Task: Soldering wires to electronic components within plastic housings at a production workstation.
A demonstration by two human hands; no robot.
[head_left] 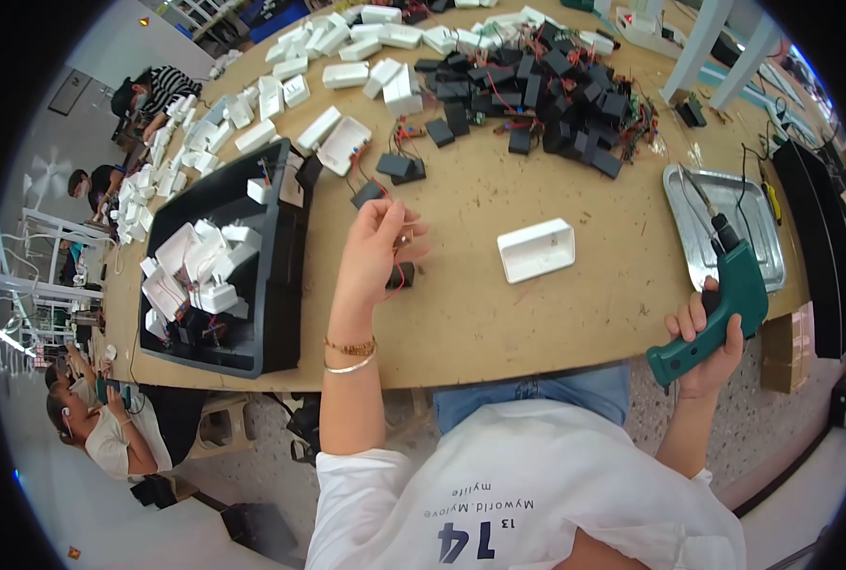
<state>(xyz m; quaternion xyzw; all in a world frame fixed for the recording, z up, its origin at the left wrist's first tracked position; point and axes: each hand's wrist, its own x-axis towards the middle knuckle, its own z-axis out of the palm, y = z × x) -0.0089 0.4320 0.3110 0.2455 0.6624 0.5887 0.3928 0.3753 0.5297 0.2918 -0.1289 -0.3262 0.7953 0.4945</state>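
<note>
Left hand (373,255) pinching small black wired part (400,275), right hand (706,344) gripping green electric screwdriver (717,309)

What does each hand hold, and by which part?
The right hand grips a green electric screwdriver by its handle. The left hand pinches a small black part by its thin red wires.

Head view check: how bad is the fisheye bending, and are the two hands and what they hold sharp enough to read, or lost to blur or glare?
Head view: strong fisheye, the wooden table edge bows and black corners frame the picture; light is even and soft; left hand with its small black part is fairly sharp; right hand and green power screwdriver are clear; mild glare on the metal tray.
</note>
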